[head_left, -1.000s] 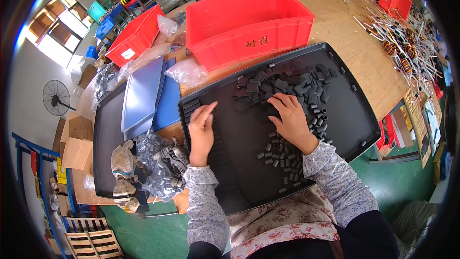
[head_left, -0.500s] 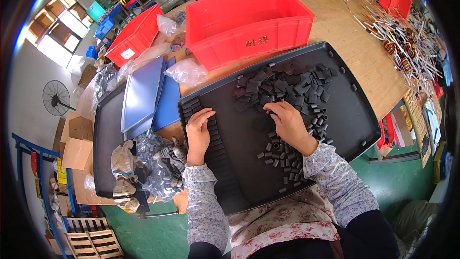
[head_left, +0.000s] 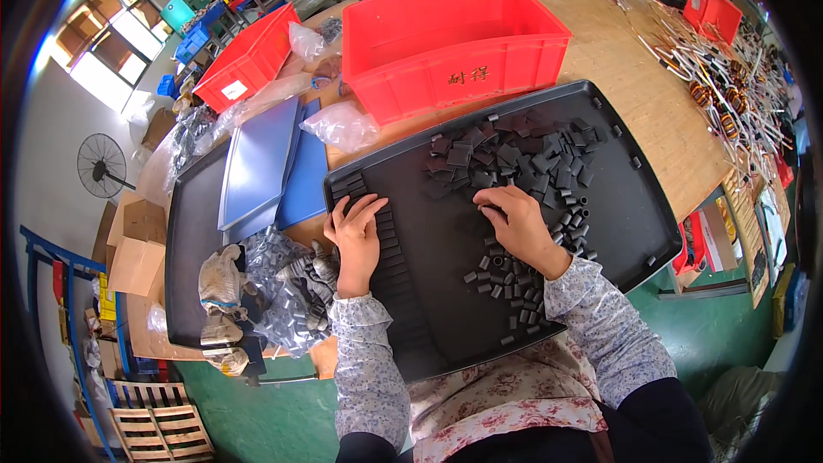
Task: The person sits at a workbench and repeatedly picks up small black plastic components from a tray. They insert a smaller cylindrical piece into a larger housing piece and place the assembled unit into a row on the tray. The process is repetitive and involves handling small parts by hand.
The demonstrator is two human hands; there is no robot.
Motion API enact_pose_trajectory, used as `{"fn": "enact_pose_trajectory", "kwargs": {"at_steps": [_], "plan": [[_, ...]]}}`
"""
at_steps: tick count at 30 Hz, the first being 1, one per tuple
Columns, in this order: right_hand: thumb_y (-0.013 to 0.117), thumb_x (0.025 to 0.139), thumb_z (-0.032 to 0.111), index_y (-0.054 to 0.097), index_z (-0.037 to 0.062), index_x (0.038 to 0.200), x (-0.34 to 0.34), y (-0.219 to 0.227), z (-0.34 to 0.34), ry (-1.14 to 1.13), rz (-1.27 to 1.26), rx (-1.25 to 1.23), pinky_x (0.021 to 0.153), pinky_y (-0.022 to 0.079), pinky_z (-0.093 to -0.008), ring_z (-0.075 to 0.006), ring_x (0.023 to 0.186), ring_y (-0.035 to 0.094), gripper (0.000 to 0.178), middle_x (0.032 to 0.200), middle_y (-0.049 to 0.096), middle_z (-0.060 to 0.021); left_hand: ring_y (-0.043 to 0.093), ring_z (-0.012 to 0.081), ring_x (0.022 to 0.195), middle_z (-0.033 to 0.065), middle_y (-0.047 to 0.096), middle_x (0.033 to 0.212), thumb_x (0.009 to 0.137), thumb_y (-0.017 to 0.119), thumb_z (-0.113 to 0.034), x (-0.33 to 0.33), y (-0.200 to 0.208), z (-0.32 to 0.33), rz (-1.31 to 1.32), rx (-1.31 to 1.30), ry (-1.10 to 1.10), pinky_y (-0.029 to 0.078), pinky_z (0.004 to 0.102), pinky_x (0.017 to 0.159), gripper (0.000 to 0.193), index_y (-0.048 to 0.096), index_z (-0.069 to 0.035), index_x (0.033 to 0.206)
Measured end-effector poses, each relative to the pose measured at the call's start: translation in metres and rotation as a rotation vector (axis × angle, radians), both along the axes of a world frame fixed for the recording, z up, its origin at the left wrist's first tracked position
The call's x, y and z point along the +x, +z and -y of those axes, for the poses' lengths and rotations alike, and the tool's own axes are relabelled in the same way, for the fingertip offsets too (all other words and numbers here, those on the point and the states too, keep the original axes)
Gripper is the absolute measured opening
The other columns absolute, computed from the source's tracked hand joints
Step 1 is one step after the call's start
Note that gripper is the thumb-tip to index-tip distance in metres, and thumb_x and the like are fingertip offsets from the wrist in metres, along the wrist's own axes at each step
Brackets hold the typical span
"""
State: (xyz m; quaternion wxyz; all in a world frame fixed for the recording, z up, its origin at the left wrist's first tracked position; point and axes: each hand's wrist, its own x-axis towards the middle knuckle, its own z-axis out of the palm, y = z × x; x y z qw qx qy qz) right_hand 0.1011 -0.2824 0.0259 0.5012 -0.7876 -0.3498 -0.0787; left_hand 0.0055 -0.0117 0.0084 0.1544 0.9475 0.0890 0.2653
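The person's left hand (head_left: 356, 244) is reaching over the left side of a large black tray (head_left: 621, 214), its fingers spreading apart and bending downward above a row of small black pieces (head_left: 390, 250) that is running along that side. The right hand (head_left: 521, 227) is hovering over the middle of the tray, thumb and forefinger curling close together; their tips are pointing left, and I cannot tell whether a piece is sitting between them. Beyond the right hand, a loose pile of flat black pieces (head_left: 514, 154) is lying near the tray's far edge, while short black tubes (head_left: 513, 290) are scattering beside and below the wrist, toward the near edge. The tray is resting on the wooden tabletop (head_left: 656, 60), its near edge lying close to the person's floral apron (head_left: 506, 394). Just behind it, a large red bin (head_left: 394, 101) is standing, with a clear plastic bag (head_left: 341, 127) lying at its left corner. Left of the tray, blue panels (head_left: 260, 163) are overlapping one another, and a bag of grey parts (head_left: 287, 321) is lying next to worn gloves (head_left: 221, 279). At the far right, a tangle of wired coils (head_left: 729, 94) is covering the tabletop.
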Motion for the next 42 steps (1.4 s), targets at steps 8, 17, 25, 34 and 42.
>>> {"fn": "enact_pose_trajectory", "kwargs": {"at_steps": [8, 17, 25, 34, 42], "plan": [[0.065, 0.086, -0.01, 0.061, 0.0019, 0.114, -0.011, 0.01, -0.004, 0.238, -0.351, 0.112, 0.079, 0.055, -0.0302, -0.0184, 0.092, 0.069, 0.031, 0.098, 0.068, -0.0098, 0.061, 0.0204, 0.099, 0.0055, 0.067, 0.103, 0.084, 0.077, -0.012, 0.001, 0.033, 0.074, -0.027, -0.517, -0.373, 0.046, 0.0354, 0.083, 0.021, 0.068, -0.007, 0.102], [0.079, 0.074, 0.007, 0.058, 0.0076, 0.099, 0.002, 0.022, 0.016, 0.583, -0.144, -0.309, 0.084, 0.05, -0.0372, -0.0244, 0.091, 0.062, 0.032, 0.091, 0.065, -0.0054, 0.063, 0.0101, 0.076, 0.0072, 0.066, 0.092, 0.095, 0.061, 0.001, 0.002, 0.012, 0.071, -0.169, -1.217, -0.442, 0.056, 0.0253, 0.068, 0.006, 0.055, -0.002, 0.094], [0.077, 0.074, 0.008, 0.067, 0.0127, 0.092, 0.0, 0.008, 0.011, 0.479, -0.002, -0.456, 0.088, 0.045, -0.0384, -0.0259, 0.097, 0.056, 0.022, 0.091, 0.064, -0.0007, 0.065, 0.012, 0.073, 0.0109, 0.067, 0.088, 0.096, 0.057, -0.001, 0.001, 0.007, 0.07, -0.282, -1.242, -0.474, 0.056, 0.0257, 0.065, 0.015, 0.049, -0.004, 0.084], [0.076, 0.073, 0.003, 0.067, 0.0117, 0.093, -0.004, 0.001, 0.009, 0.414, 0.095, -0.416, 0.086, 0.046, -0.0396, -0.0269, 0.095, 0.056, 0.023, 0.095, 0.062, -0.0031, 0.063, 0.008, 0.075, 0.0055, 0.066, 0.09, 0.089, 0.072, -0.001, 0.002, 0.008, 0.079, -0.181, -1.242, -0.457, 0.054, 0.0227, 0.066, 0.014, 0.058, -0.001, 0.088], [0.071, 0.074, 0.0, 0.063, 0.0092, 0.088, -0.005, -0.003, 0.004, 0.281, 0.236, -0.289, 0.077, 0.049, -0.0376, -0.029, 0.089, 0.058, 0.018, 0.088, 0.06, -0.0062, 0.063, 0.0064, 0.072, 0.0016, 0.068, 0.083, 0.082, 0.081, -0.003, 0.0, 0.007, 0.075, -0.359, -1.118, -0.43, 0.052, 0.0212, 0.064, 0.02, 0.068, 0.001, 0.097]]}}
